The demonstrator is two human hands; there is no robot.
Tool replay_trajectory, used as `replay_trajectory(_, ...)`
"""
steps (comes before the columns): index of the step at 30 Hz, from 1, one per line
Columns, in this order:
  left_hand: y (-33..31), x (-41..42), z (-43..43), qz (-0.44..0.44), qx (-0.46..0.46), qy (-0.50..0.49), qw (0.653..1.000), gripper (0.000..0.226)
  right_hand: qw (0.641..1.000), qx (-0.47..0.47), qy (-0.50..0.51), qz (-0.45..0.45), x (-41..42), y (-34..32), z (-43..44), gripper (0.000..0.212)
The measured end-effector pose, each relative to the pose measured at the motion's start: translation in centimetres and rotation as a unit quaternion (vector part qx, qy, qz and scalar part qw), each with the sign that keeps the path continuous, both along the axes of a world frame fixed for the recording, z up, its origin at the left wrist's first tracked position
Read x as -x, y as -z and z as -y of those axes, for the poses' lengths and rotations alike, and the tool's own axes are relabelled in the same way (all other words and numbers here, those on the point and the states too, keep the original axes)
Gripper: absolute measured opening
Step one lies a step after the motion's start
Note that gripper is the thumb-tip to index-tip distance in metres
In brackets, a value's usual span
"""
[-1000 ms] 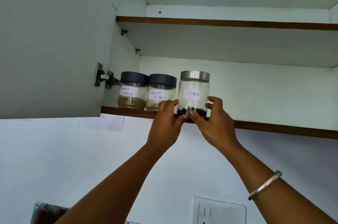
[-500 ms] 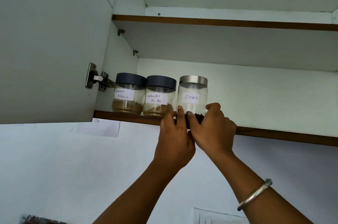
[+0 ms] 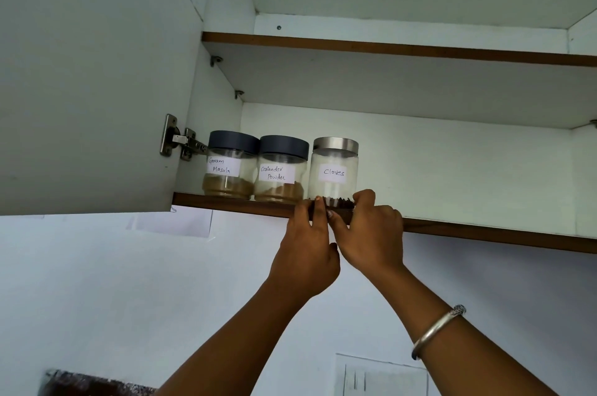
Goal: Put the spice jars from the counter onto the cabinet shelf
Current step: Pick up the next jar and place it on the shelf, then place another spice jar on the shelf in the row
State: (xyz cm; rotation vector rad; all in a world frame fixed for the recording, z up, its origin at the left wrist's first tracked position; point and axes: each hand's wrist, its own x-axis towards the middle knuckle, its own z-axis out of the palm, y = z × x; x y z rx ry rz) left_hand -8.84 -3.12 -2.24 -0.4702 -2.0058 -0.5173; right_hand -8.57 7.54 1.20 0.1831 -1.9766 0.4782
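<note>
Three glass spice jars stand in a row on the lower cabinet shelf (image 3: 484,235). The Garam Masala jar (image 3: 230,166) with a dark lid is leftmost, the Coriander Powder jar (image 3: 280,171) with a dark lid is beside it, and the Cloves jar (image 3: 334,169) with a silver lid is on the right. My left hand (image 3: 307,250) and my right hand (image 3: 371,230) reach up together, fingers wrapped around the base of the Cloves jar at the shelf's front edge. The jar's bottom is hidden behind my fingers.
The open white cabinet door (image 3: 97,72) hangs at the left on a metal hinge (image 3: 181,142). An upper shelf (image 3: 387,48) lies above. To the right of the Cloves jar the lower shelf is bare. A wall switch plate (image 3: 381,376) sits below.
The Cloves jar has gone from held at the shelf edge to resting farther back on the shelf beside the Coriander Powder jar. Both hands stay at its base.
</note>
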Motion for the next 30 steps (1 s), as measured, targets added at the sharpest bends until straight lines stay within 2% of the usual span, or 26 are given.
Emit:
replay_trajectory(3,0.1,-1.0,-0.1,0.049,0.014,0.002,0.999,0.081,0.999,-0.015,-0.027,0.042,-0.3,0.3,-0.6,0.060)
replay_trajectory(8,1.4,-2.9,-0.5,0.111,0.071,0.005,0.991,0.095,0.991,-0.110,-0.006,0.071,-1.7,3.3,-1.2,0.082)
replay_trajectory(13,4.9,-4.5,-1.3,0.181,0.131,0.007,0.975,0.100,0.970,-0.146,-0.005,0.195,-4.1,7.3,-2.3,0.092)
replay_trajectory(18,9.4,-6.2,-3.1,0.237,0.154,0.039,0.958,0.098,0.952,-0.133,-0.018,0.275,-7.7,11.4,-5.2,0.091)
replay_trajectory(23,16.0,-8.9,-7.8,0.285,0.199,0.103,0.932,0.098,0.928,-0.106,0.008,0.357,-12.0,18.6,-9.7,0.085)
replay_trajectory(28,23.6,-12.1,-13.6,0.360,0.256,0.162,0.882,0.101,0.896,-0.073,0.028,0.436,-16.5,27.8,-15.8,0.082)
replay_trajectory(30,26.8,-13.1,-16.2,0.383,0.269,0.182,0.865,0.106,0.878,-0.105,0.053,0.463,-17.9,31.4,-18.6,0.079)
